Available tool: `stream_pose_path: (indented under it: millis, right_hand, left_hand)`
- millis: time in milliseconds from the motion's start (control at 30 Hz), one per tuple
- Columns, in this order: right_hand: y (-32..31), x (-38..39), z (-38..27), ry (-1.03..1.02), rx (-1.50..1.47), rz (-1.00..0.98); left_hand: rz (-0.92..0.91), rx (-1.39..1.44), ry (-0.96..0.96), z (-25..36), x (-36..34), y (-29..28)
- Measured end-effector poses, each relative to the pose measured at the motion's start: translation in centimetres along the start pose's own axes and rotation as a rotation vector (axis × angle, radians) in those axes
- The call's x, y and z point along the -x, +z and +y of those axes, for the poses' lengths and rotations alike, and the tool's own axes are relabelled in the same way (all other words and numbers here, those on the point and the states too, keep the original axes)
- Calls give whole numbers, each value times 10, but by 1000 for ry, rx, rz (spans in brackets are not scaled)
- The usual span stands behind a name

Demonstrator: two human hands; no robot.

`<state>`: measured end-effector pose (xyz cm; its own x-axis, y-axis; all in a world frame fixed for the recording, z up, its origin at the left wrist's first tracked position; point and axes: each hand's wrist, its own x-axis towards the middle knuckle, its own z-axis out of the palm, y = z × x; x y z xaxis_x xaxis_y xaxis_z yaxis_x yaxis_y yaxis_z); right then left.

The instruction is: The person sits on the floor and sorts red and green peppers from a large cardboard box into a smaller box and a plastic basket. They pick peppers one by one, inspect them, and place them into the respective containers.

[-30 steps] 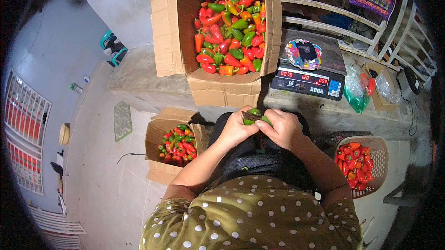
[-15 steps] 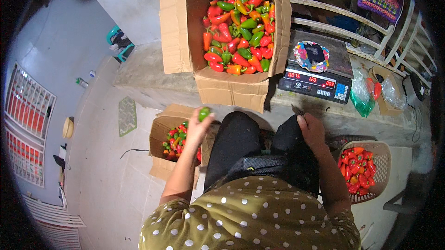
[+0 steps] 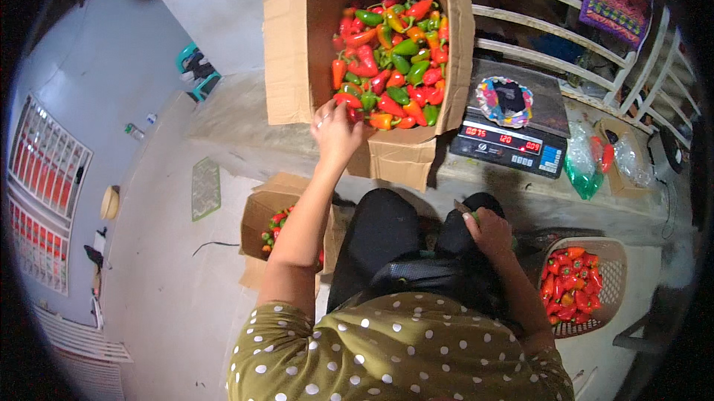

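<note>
My left hand (image 3: 336,127) reaches over the near left corner of a large open cardboard box (image 3: 288,66). Its fingers are bent around a red pepper (image 3: 348,99) at the edge of the heap, partly hiding it. Red, green and orange peppers (image 3: 401,48) fill the box. My right hand (image 3: 491,230) rests by my right thigh, closed on a small knife (image 3: 461,207) whose short blade points up and left; its handle is mostly hidden in the fingers.
A smaller cardboard box (image 3: 256,211) with mixed peppers stands at lower left. At lower right, a beige plastic basket (image 3: 613,275) holds red peppers. A digital scale (image 3: 506,150) carries a colourful round holder (image 3: 487,104). Plastic bags (image 3: 584,170) lie right of it, before a white railing (image 3: 535,18).
My left hand has moved up from above the smaller box to the large box; the green pepper is gone from it. My right hand has dropped slightly with the knife.
</note>
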<state>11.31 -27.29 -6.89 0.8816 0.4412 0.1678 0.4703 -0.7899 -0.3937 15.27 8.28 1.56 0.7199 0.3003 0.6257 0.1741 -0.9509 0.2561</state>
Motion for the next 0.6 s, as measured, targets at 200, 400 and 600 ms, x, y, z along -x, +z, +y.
stream_pose_path:
  millis: [200,400,600]
  right_hand:
    - [4,4,4,39,43,66]
    - [-1,2,4,92,-113,48]
    - [-35,-15,-38,-143,-475,105]
  left_hand:
    - [-356,-332,-156,17,-62,60]
    - [-329,399,-189,22,-56,29]
    - [-773,2003,-511,48,24,-45]
